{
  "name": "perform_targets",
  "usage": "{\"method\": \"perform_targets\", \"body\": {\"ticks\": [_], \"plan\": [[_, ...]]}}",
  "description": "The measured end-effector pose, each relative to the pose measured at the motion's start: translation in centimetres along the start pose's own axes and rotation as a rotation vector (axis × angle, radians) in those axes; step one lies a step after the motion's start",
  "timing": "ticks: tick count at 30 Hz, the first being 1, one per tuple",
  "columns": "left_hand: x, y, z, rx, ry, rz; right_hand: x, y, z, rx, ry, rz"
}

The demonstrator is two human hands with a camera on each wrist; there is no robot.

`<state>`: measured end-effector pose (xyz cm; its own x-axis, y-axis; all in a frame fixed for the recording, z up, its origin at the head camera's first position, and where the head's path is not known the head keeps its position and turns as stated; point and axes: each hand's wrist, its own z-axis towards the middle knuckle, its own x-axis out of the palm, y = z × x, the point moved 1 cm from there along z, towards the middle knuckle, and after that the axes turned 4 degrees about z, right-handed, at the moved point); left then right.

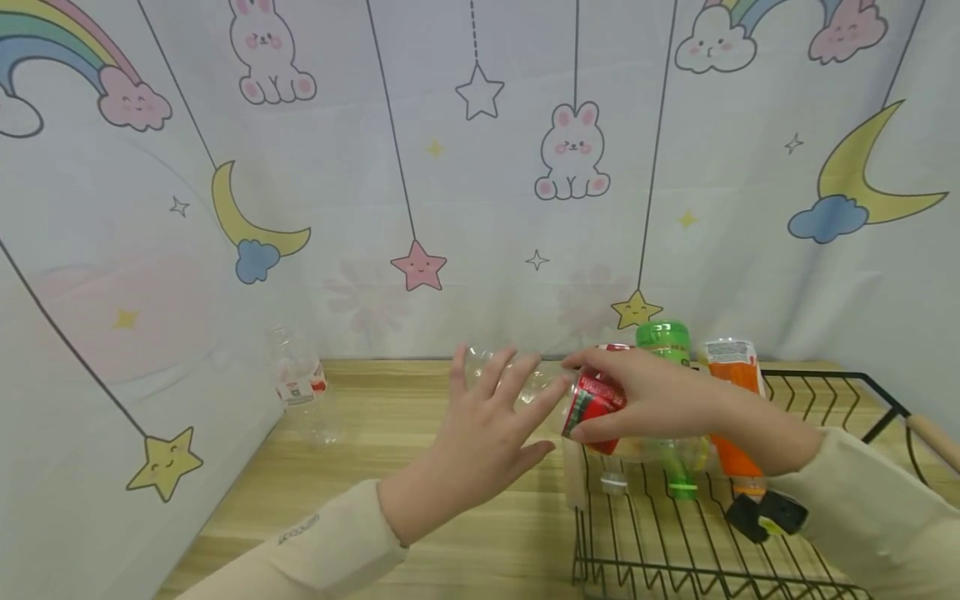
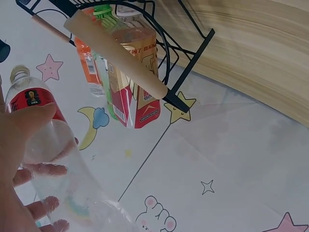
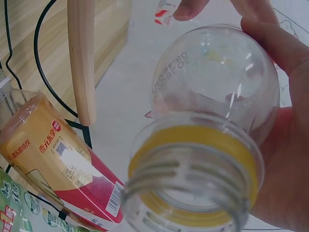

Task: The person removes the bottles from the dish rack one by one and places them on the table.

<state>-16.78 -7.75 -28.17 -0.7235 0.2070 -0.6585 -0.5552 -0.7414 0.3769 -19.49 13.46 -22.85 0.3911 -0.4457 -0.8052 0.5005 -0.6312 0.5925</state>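
My right hand (image 1: pixel 660 392) grips a clear plastic bottle (image 1: pixel 596 408) by its red label, thumb below and fingers over the top. The bottle lies about level, base toward the left. In the right wrist view its uncapped threaded neck with a yellow ring (image 3: pixel 212 140) faces the camera. My left hand (image 1: pixel 480 429) has its fingers spread along the bottle's clear lower part. From the left wrist, the thumb (image 2: pixel 36 118) overlaps the label and several fingertips show through the plastic.
A black wire rack (image 1: pixel 697 572) with wooden handles (image 2: pixel 116 55) stands at right. Neck-down in it are a green bottle (image 1: pixel 663 335), an orange bottle (image 1: pixel 731 367) and a tan-and-red bottle (image 2: pixel 140 63). Another clear bottle (image 1: pixel 297 387) stands at the table's far left, beside the printed curtain (image 1: pixel 450 192).
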Motion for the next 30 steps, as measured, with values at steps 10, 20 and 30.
{"method": "perform_targets", "body": {"ticks": [10,20,30], "plan": [[1.0,-0.2,-0.5,-0.042,-0.01,0.006,0.7,0.1,0.3,0.027,0.022,0.041],[1.5,-0.4,-0.8,-0.056,-0.041,0.008,1.2,0.0,0.4,0.021,0.028,0.067],[1.8,-0.4,-0.9,-0.052,-0.031,0.005,1.5,-0.3,0.6,0.037,0.036,0.054]]}}
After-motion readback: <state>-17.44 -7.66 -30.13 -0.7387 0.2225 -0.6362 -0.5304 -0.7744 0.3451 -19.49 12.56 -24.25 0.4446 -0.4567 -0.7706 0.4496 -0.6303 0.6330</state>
